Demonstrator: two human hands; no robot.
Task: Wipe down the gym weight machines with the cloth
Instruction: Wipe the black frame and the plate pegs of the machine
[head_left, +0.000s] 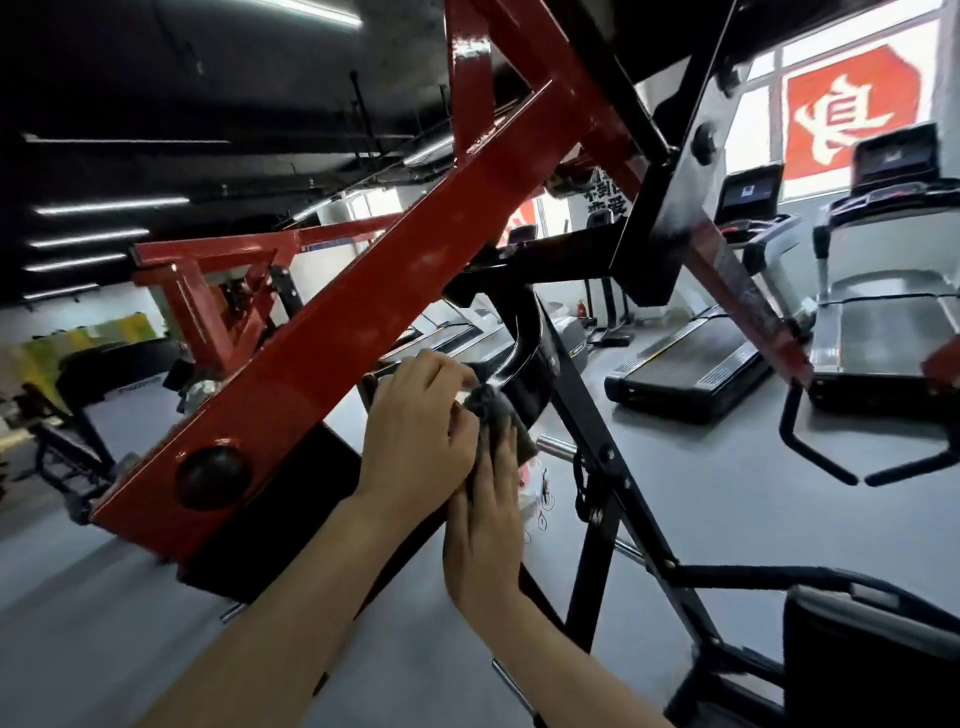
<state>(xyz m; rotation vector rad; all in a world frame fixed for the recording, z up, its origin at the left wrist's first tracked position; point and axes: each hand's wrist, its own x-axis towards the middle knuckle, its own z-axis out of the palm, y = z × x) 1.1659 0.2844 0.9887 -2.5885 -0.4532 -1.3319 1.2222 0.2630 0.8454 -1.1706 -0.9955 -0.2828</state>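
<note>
Steel of the red weight machine (363, 312) slants from lower left to top centre. Just right of it, mid-frame, the left hand (415, 431) curls its fingers around the dark grey cloth (496, 413), which is bunched against a curved black bar (527, 382). Below, the right hand (485, 525) presses straight fingers flat on the cloth. Treadmills (691, 369) stand at right.

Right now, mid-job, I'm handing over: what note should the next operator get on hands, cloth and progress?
Left hand: fingers curled on the grey cloth.
Right hand: straight fingers pressed flat on the cloth.
The cloth sits against the black curved bar of the red weight machine.
Done: cannot tell how much is already wiped.
Left: finish this bar, then the red frame.
</note>
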